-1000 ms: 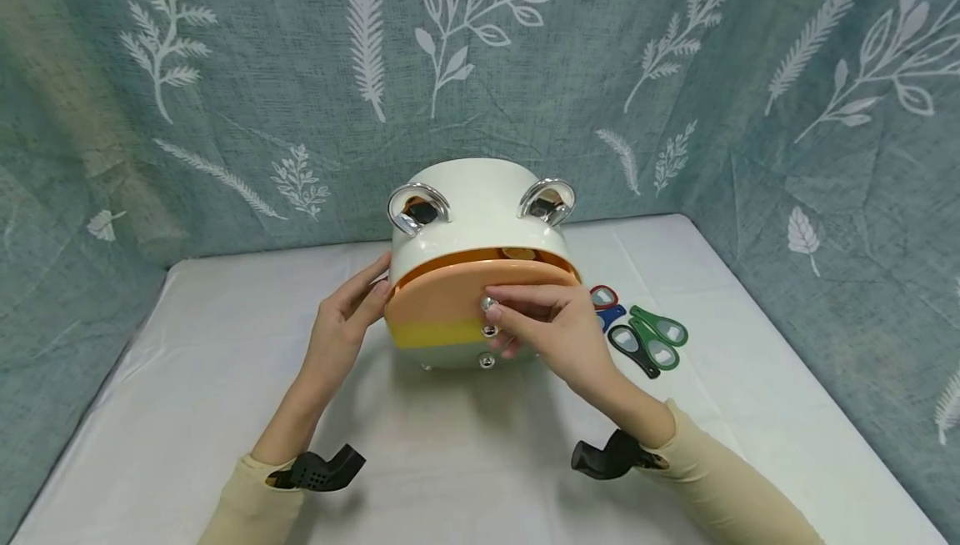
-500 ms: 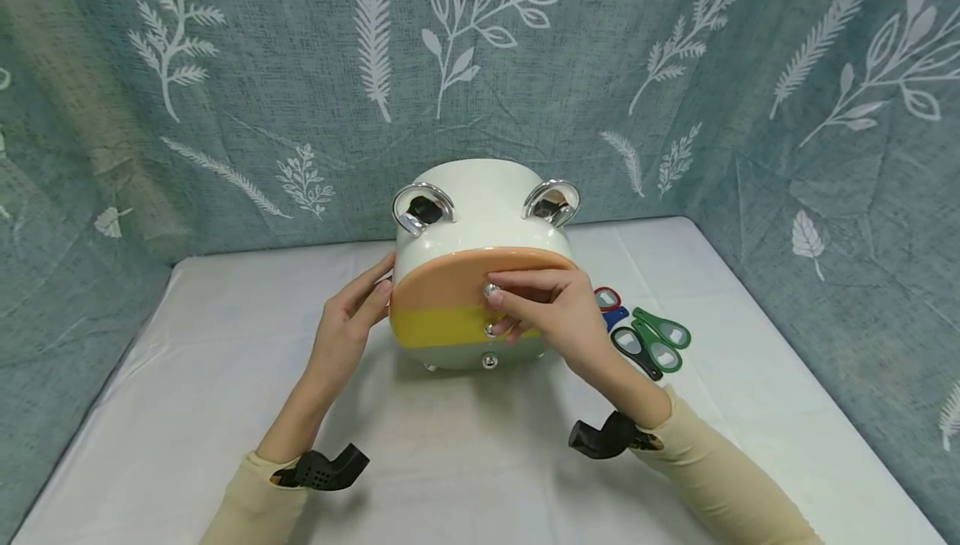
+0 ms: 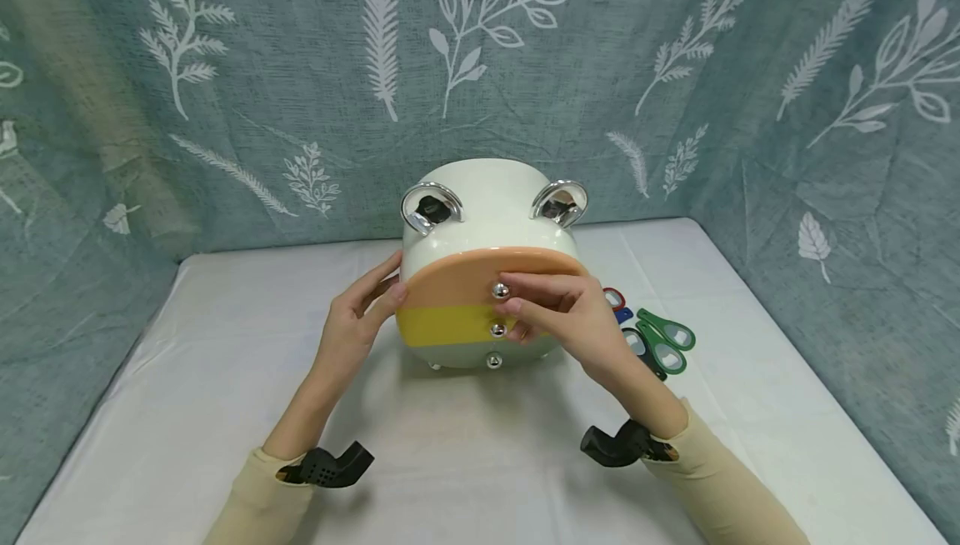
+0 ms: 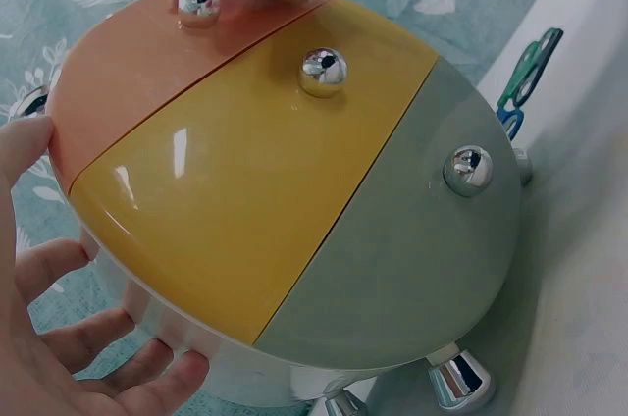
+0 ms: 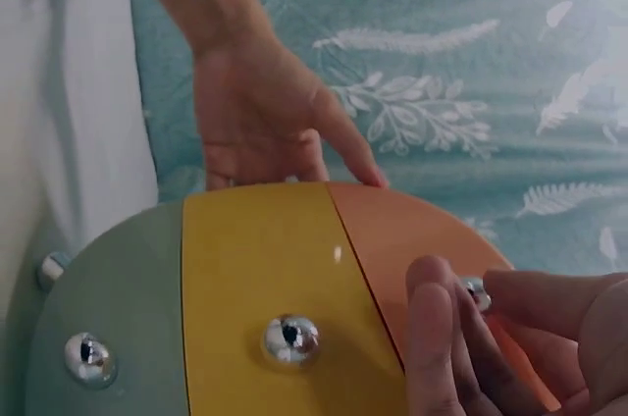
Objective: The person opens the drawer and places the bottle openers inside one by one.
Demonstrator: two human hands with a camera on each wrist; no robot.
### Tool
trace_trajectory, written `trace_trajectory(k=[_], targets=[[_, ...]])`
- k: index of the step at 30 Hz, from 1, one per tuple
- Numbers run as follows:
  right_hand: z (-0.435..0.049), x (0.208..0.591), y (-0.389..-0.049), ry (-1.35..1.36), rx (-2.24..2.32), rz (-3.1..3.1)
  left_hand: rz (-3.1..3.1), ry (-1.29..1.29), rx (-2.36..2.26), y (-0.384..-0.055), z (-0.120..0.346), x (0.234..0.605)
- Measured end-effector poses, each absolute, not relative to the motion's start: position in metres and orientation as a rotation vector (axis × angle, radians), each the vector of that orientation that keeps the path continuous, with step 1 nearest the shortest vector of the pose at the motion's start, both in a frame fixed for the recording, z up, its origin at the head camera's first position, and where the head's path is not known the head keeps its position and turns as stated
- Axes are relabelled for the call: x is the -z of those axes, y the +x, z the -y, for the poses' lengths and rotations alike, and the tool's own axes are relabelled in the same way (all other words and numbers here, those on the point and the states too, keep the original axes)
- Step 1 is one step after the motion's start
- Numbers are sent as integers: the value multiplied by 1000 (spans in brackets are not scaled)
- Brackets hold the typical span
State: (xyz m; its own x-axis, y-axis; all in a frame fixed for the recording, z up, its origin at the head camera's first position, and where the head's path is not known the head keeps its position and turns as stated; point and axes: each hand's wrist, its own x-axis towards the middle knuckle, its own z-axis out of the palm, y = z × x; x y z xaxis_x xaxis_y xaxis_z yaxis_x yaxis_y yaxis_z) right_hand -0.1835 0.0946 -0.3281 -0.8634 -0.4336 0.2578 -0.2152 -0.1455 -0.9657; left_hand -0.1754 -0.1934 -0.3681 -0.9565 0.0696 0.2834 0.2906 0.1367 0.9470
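A glossy white drawer box [image 3: 487, 203] with chrome ring eyes stands on the table. Its front has a peach drawer [image 3: 450, 278], a yellow drawer [image 4: 226, 181] and a grey-green drawer [image 4: 392, 249], each with a round chrome knob; all sit flush. My right hand [image 3: 570, 312] is at the top knob [image 4: 198, 6], index fingertip right beside it, thumb spread away below. My left hand [image 3: 356, 320] rests against the box's left side, fingers extended along the wall and thumb at the peach drawer's edge.
Right of the box lie several small handled items with grey oval centres, including green ones [image 3: 663, 337], a black one [image 3: 641, 349] and a red one [image 3: 614, 298]. A leaf-patterned curtain [image 3: 300, 70] hangs behind the white-covered table [image 3: 225, 345].
The peach drawer, ajar a second ago, has been pushed in flush. My right thumb has come away from the top knob it pinched. The left hand keeps its place on the box.
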Motion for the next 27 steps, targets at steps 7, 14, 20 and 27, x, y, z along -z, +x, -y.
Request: trace_trajectory(k=[7,14,20,27], targets=[[-119,326,-185,-755,2069,-1974,2233,-367,1918,-177,192,367],[-125,327,-186,-695,1765,-2047,2237,-351,1929,-175,192,367],[-127,332,-195,-716,1684,-2001,2237,-346,1933,-174,193,366],[-119,345,-198,-712,1707,-1947,2242,-360,1925,-176,193,367]])
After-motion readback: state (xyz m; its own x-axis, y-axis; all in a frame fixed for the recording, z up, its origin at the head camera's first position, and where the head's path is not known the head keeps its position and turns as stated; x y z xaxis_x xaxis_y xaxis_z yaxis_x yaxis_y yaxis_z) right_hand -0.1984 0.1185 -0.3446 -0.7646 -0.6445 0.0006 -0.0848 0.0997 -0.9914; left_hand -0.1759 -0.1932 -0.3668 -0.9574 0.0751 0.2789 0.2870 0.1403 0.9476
